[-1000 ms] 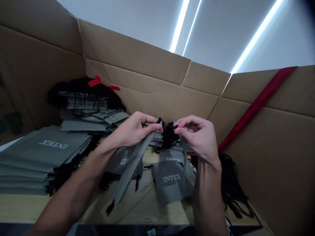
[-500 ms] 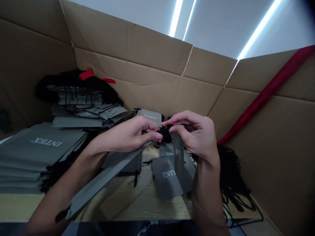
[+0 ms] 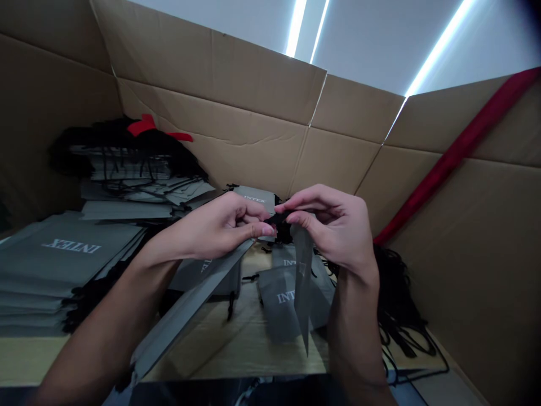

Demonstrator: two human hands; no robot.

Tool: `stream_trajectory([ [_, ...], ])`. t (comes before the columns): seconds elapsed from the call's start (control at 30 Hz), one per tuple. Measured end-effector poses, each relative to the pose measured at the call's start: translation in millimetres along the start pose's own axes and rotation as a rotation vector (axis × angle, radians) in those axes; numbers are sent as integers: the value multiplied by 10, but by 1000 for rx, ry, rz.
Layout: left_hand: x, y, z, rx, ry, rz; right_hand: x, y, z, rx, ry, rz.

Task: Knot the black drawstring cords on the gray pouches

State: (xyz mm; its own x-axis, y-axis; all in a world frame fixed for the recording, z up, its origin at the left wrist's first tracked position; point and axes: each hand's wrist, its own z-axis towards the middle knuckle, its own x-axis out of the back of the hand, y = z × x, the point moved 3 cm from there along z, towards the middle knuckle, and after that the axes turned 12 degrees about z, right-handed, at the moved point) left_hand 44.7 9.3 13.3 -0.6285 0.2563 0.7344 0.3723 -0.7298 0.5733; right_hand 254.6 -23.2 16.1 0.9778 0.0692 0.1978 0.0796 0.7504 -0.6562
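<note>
Both hands are close together over the middle of the table, thumbs and fingers pinched. My left hand (image 3: 224,225) is closed on a black drawstring cord (image 3: 279,217); a grey pouch (image 3: 190,307) seen nearly edge-on slants down below this hand toward the left forearm. Facing it, my right hand (image 3: 338,225) pinches the same black cord, and a narrow grey pouch (image 3: 302,276) hangs under its thumb. How the cord joins the pouches is hidden by the fingers. Beneath the hands lie several grey pouches (image 3: 279,304) printed INTEX.
Stacked grey pouches (image 3: 84,248) stand at the left, with a higher pile (image 3: 131,169) behind them. Black cords (image 3: 401,299) lie in a heap at the right. Cardboard walls (image 3: 236,124) enclose the wooden table (image 3: 220,349); a dark red strip (image 3: 456,160) crosses the right wall.
The right-hand pouch has swung to a narrower, edge-on view and hangs lower. The black cord shows stretched between the fingertips. The whole view has shifted slightly.
</note>
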Motion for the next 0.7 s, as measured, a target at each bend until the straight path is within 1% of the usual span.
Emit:
stream_trajectory([
  [0.23,-17,-4,-6,-10,3,-27,-16,20,0,-4,-32,21],
  [0.5,-16,23,-15,-2,-10,-46,-11,-4,-3,14,-40,-29],
  [0.7,-2,36,-23,-33,-10,-45,-14,-16,-5,37,-58,-57],
])
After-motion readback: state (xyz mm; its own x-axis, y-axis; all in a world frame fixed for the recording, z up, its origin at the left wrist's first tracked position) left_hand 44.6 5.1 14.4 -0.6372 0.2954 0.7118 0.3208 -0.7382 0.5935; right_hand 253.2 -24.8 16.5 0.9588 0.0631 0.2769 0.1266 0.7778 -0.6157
